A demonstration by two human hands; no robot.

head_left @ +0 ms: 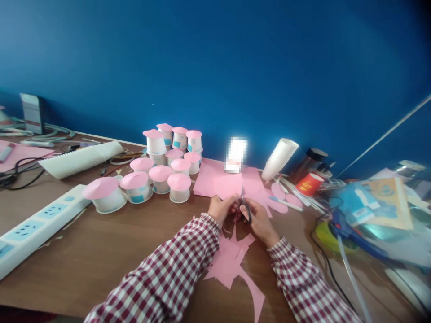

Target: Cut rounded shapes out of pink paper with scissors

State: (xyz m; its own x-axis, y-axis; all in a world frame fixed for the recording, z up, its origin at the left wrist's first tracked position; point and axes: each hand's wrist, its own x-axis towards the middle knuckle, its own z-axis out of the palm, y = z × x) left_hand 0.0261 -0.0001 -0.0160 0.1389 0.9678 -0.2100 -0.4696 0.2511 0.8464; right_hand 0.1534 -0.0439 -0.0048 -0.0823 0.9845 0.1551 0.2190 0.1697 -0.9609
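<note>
My right hand [261,222] is wrapped round a pair of scissors [248,212] with dark handles, its blades pointing away toward the wall. Close beside it, my left hand [222,209] is closed with fingertips together, pinching a piece of pink paper [227,185] by its near edge. That piece overlaps larger pink sheets [204,177] behind it, so its outline is hard to make out. Below both hands, pink paper scraps [229,264] with jagged, curved edges lie on the brown table [134,251].
Several upturned paper cups with pink cone tops [134,181] stand at left, some stacked. A power strip [43,224] and a row of nested white cups [84,159] lie further left. At right are cut pink ovals [278,206], a red cup [309,184] and a blue glue gun [357,237].
</note>
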